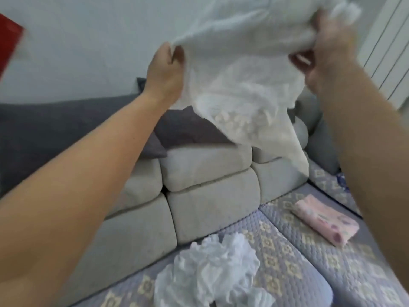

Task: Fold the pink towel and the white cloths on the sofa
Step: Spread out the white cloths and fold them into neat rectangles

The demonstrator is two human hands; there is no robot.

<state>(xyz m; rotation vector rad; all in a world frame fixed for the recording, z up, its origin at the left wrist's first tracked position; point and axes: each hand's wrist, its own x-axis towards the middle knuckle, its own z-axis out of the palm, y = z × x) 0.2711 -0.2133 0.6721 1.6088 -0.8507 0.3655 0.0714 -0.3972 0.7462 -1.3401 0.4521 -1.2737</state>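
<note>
Above sofa (210,196), white cloth (239,69) pinched between raised fingers (174,56).

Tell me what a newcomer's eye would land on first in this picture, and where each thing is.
First, the white cloth held up in the air at the top of the view, the left hand gripping one edge and the right hand bunching the other. Next, the crumpled white cloth lying on the patterned sofa seat at the bottom centre. Then the folded pink towel on the seat at the right.
</note>
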